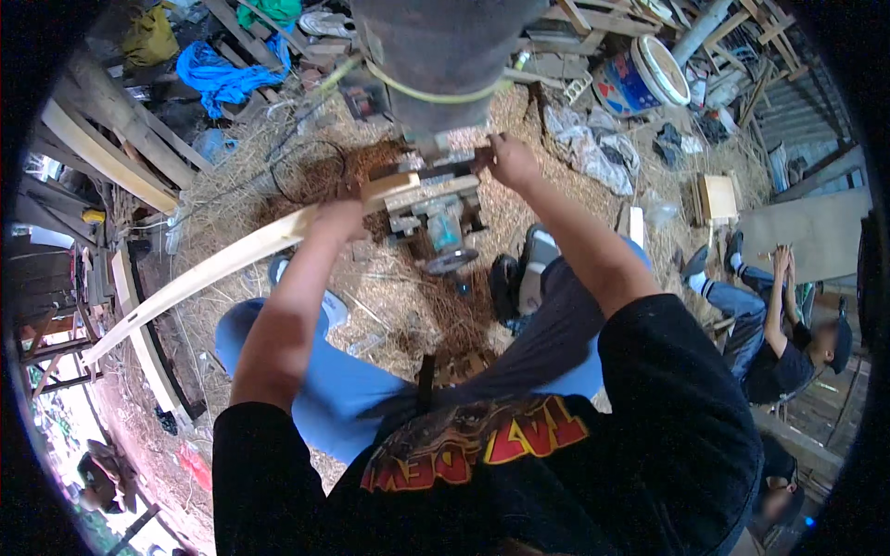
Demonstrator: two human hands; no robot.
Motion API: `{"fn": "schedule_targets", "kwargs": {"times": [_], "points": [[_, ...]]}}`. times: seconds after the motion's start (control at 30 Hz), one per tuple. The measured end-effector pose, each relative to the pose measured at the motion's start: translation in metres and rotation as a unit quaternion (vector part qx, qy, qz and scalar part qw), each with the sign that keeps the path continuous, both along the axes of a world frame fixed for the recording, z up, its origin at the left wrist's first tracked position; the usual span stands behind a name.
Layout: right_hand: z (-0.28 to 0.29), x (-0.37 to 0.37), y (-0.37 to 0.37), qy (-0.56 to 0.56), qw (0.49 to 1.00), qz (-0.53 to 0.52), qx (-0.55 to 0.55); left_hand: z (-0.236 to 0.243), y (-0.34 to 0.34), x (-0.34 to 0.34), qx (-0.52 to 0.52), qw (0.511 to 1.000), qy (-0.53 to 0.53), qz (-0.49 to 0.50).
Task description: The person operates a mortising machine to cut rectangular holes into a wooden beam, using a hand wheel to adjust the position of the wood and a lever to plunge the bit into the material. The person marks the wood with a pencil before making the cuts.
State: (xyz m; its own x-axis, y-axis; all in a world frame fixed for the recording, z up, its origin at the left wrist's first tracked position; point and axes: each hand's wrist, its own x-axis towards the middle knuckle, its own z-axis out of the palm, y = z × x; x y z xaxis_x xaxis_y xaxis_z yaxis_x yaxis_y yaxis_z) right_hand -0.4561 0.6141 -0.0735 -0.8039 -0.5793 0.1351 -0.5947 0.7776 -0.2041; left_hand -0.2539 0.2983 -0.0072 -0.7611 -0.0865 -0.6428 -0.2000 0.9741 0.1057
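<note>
You sit on a floor deep in wood shavings [389,287], knees apart in blue trousers, facing a thick grey post [436,56] at the top centre of the frame. A small machine [436,208] with a round metal part sits at the foot of the post, just below centre-top.

A long, pale, curved strip [213,264] runs from the far left edge up to the machine. Its near end lies at the machine, under the post.

What could go wrong, as I judge it: the strip is long and its far end hangs unsupported at the left, so it could swing or twist and kick at the machine end. Your right fingers sit very close to the machine's working parts, and a slip there could catch them. The loose shavings and the black cable [306,167] looped in them, upper left of centre, could snag the strip or your feet.

Your left hand [338,221] reaches forward just left of centre, arm straight, closed over the strip near the machine. Your right hand [510,159] stretches up, right of centre, elbow bent outward, fingers curled at the machine's top edge; whether it grips something I cannot tell.

Another person [779,334] sits at the right edge, hands raised.
</note>
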Motion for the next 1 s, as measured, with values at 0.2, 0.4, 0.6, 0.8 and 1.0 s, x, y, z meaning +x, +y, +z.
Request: {"fn": "schedule_targets", "kwargs": {"times": [0.2,0.4,0.6,0.8,1.0], "points": [[-0.021,0.034,0.068,-0.084,0.979,-0.049,0.178,0.007,0.005,0.026,0.019,0.997,0.046,-0.061],[-0.057,0.110,0.087,-0.252,0.893,0.163,0.335,0.035,-0.015,0.059,-0.034,0.999,0.017,-0.032],[-0.049,0.146,0.075,-0.249,0.883,0.234,0.322,0.061,-0.008,0.116,0.024,0.983,0.170,0.069],[-0.046,0.190,0.053,-0.282,0.826,0.420,0.248,0.083,-0.009,0.166,-0.030,0.997,-0.055,0.033],[-0.042,0.289,-0.050,-0.386,0.714,0.437,0.387,0.060,-0.034,0.201,0.005,0.991,0.079,0.111]]}}
